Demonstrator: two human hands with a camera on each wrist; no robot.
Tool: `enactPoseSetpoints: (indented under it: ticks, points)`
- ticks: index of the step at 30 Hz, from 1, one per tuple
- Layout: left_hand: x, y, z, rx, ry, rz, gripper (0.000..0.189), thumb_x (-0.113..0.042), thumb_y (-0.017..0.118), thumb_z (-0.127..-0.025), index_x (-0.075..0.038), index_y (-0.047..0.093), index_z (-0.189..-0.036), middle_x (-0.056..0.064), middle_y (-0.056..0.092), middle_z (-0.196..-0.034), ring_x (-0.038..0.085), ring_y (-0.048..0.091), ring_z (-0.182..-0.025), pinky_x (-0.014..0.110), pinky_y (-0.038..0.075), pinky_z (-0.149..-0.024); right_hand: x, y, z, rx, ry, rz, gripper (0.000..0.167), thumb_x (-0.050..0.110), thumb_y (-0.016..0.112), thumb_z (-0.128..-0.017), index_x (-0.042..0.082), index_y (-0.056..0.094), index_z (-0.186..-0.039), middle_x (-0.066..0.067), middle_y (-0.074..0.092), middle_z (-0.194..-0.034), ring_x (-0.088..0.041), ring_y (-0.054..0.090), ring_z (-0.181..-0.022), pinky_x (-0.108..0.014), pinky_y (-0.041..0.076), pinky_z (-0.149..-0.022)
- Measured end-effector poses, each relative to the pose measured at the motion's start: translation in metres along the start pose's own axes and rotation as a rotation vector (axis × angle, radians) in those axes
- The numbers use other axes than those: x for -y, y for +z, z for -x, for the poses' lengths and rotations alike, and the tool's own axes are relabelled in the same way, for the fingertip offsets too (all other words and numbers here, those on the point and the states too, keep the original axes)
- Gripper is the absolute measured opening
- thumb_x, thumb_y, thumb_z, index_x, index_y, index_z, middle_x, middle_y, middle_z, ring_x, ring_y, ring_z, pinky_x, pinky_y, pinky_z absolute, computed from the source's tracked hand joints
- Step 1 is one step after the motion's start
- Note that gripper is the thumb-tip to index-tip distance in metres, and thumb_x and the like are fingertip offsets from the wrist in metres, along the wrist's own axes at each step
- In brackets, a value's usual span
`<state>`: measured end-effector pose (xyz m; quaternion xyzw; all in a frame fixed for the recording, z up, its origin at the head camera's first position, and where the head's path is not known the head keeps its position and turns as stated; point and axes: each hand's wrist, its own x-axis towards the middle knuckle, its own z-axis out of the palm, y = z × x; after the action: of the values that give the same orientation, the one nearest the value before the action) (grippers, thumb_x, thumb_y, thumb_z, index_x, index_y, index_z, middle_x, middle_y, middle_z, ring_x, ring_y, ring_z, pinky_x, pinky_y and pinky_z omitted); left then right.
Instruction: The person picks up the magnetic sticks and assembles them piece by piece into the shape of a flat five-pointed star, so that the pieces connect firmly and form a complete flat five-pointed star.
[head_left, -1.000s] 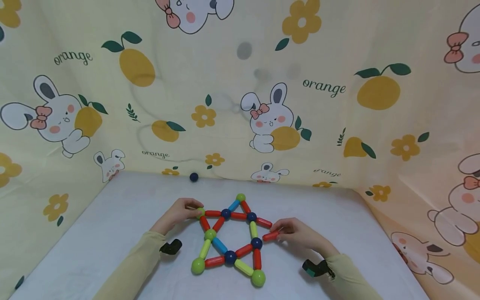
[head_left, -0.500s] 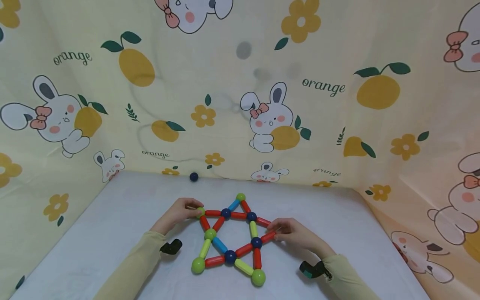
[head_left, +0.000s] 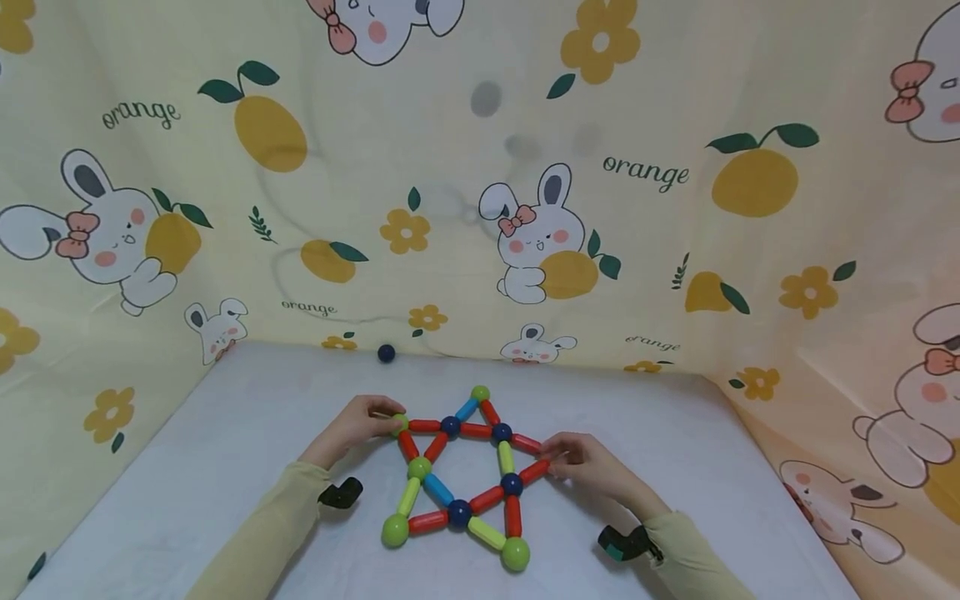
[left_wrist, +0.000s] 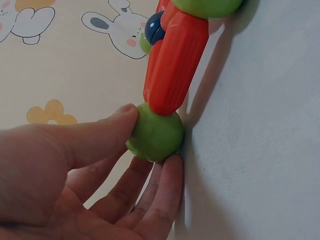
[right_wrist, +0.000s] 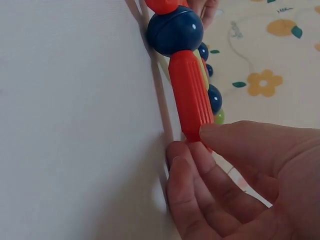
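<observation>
A star-shaped frame of magnetic rods and balls lies on the white table. At its left corner my left hand (head_left: 365,423) pinches a green ball (left_wrist: 157,134) between thumb and fingers; a red rod (left_wrist: 179,62) joins that ball. On the other side, my right hand (head_left: 588,463) pinches the outer end of a red rod (right_wrist: 191,97), whose inner end meets a dark blue ball (right_wrist: 176,31). A second red rod (head_left: 527,444) runs from another blue ball (head_left: 502,432) toward the same fingertips. Green balls also sit at the top (head_left: 480,393) and bottom (head_left: 515,553) corners.
A loose dark blue ball (head_left: 386,353) rests at the table's back edge, by the printed curtain (head_left: 420,167). Each wrist wears a small black camera, one on the left (head_left: 341,493) and one on the right (head_left: 628,543).
My right hand has moved slightly left, bringing its red rod from a gap beside the blue ball into contact with it. My left hand stays on the green ball.
</observation>
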<state>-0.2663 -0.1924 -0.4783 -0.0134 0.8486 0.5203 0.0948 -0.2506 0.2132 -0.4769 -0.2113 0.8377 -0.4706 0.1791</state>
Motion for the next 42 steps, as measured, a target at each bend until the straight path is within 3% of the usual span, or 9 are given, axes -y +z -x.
enactPoseSetpoints:
  ticks: [7,12,16,20,25,30,36,42]
  points:
    - [-0.002,-0.001,-0.001,0.008,-0.017,-0.014,0.025,-0.014,0.071,-0.087,-0.007,0.069,-0.11,0.006,0.064,-0.106,0.02,0.06,-0.09,0.032,0.053,-0.08,0.015,-0.007,0.016,-0.03,-0.014,0.02,0.03,0.016,0.062,-0.094,-0.001,0.059,-0.119,-0.013,0.064,-0.1,-0.029,0.063,-0.082,-0.033,0.055,-0.071]
    - [-0.009,-0.003,-0.003,0.037,-0.049,-0.056,0.023,-0.016,0.07,-0.088,-0.007,0.069,-0.109,0.006,0.064,-0.104,0.02,0.059,-0.089,0.032,0.053,-0.08,0.026,-0.004,0.028,0.057,0.026,0.001,0.029,0.018,0.06,-0.095,-0.001,0.06,-0.117,-0.013,0.064,-0.096,-0.028,0.062,-0.079,-0.031,0.054,-0.068]
    - [-0.014,-0.006,-0.006,0.063,-0.071,-0.076,0.022,-0.018,0.066,-0.091,-0.006,0.068,-0.109,0.006,0.064,-0.101,0.02,0.059,-0.086,0.031,0.054,-0.079,0.034,0.013,0.034,0.172,0.044,-0.003,0.025,0.019,0.058,-0.096,0.0,0.062,-0.112,-0.011,0.064,-0.092,-0.027,0.062,-0.075,-0.03,0.053,-0.064]
    - [-0.017,-0.008,-0.008,0.075,-0.071,-0.093,0.023,-0.018,0.064,-0.092,-0.005,0.067,-0.111,0.006,0.064,-0.1,0.02,0.058,-0.085,0.031,0.054,-0.078,0.043,0.036,0.04,0.225,0.087,0.02,0.021,0.023,0.062,-0.094,0.006,0.066,-0.104,-0.005,0.065,-0.081,-0.02,0.059,-0.063,-0.025,0.049,-0.056]
    - [-0.013,-0.008,-0.013,0.05,-0.027,-0.096,0.021,-0.014,0.063,-0.092,-0.003,0.067,-0.11,0.007,0.064,-0.101,0.02,0.058,-0.085,0.031,0.054,-0.078,0.058,0.062,0.048,0.222,0.14,0.112,0.023,0.033,0.068,-0.089,0.01,0.067,-0.091,0.001,0.06,-0.066,-0.013,0.052,-0.054,-0.022,0.042,-0.05]
    - [-0.008,-0.007,-0.016,0.047,-0.001,-0.087,0.02,-0.01,0.063,-0.092,-0.003,0.067,-0.11,0.005,0.066,-0.097,0.019,0.059,-0.084,0.031,0.054,-0.078,0.067,0.075,0.051,0.179,0.191,0.173,0.028,0.037,0.071,-0.086,0.009,0.066,-0.087,0.001,0.057,-0.062,-0.013,0.049,-0.053,-0.023,0.04,-0.05]
    - [-0.008,-0.008,-0.013,0.062,0.008,-0.081,0.02,-0.011,0.063,-0.092,-0.005,0.067,-0.111,0.004,0.066,-0.095,0.018,0.06,-0.083,0.03,0.053,-0.079,0.063,0.066,0.051,0.16,0.21,0.161,0.03,0.038,0.073,-0.083,0.01,0.065,-0.088,0.0,0.059,-0.066,-0.014,0.051,-0.051,-0.024,0.043,-0.05]
    - [-0.002,-0.007,0.006,0.082,-0.008,-0.051,0.019,-0.01,0.064,-0.092,-0.006,0.067,-0.11,0.004,0.066,-0.096,0.018,0.059,-0.084,0.031,0.053,-0.078,0.048,0.035,0.048,0.108,0.202,0.138,0.033,0.034,0.075,-0.083,0.007,0.064,-0.098,-0.003,0.06,-0.076,-0.017,0.054,-0.054,-0.028,0.047,-0.051]
